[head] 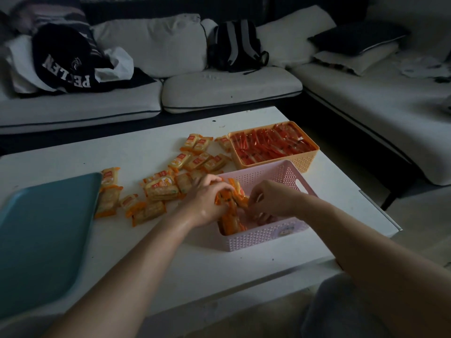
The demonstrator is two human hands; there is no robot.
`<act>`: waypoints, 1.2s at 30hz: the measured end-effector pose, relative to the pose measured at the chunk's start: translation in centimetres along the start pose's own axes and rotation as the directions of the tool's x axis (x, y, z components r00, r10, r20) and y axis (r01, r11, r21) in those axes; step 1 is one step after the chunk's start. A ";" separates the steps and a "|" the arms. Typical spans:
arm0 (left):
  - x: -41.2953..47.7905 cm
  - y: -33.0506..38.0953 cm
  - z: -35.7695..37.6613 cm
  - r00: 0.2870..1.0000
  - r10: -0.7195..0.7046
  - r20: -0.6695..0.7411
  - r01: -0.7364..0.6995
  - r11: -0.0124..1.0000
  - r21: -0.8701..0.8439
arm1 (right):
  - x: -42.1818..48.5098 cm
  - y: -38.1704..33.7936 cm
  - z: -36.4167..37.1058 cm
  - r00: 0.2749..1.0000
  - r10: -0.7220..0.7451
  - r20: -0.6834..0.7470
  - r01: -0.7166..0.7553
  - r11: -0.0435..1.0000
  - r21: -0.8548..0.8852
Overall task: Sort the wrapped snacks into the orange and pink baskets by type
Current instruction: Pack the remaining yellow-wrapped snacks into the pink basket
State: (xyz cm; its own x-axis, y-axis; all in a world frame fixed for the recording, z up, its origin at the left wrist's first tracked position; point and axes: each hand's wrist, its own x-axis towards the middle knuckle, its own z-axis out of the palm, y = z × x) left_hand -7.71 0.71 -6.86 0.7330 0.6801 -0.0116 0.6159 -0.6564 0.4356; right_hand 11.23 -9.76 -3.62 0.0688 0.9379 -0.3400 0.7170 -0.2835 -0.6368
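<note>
A: While the left hand (207,203) curls tight round a bunch of cracker packets (229,215) over the left end of the pink basket (268,234), what is the right hand (273,201) doing?

B: Its fingers are curled at the edge of that bunch, mid-frame. Whether they pinch a wrapper, I cannot tell.

A: And the rest?

B: Loose packets (161,189) lie scattered on the white table (146,152), left of and above the hands. Red sachets (268,145) fill the orange basket (306,164), just above the pink one.

A: How will they handle?

B: Light, I judge. The film looks slick and crinkly, and the biscuits inside are likely brittle. A bunch may slide apart, so hold across the flat bodies rather than the crimped ends, and squeeze gently.
</note>
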 end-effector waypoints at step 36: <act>-2.3 0.1 -0.2 0.998 -0.045 -0.036 0.039 0.989 -0.141 | 2.1 0.5 0.2 0.989 0.106 0.104 -0.113 0.992 0.059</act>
State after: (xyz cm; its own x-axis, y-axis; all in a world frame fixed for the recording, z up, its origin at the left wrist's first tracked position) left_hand -9.41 -0.86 -6.58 0.6937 0.7203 0.0014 0.5973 -0.5764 0.5577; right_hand 11.58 -7.97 -4.83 0.0722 0.8765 -0.4760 0.6623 -0.3990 -0.6342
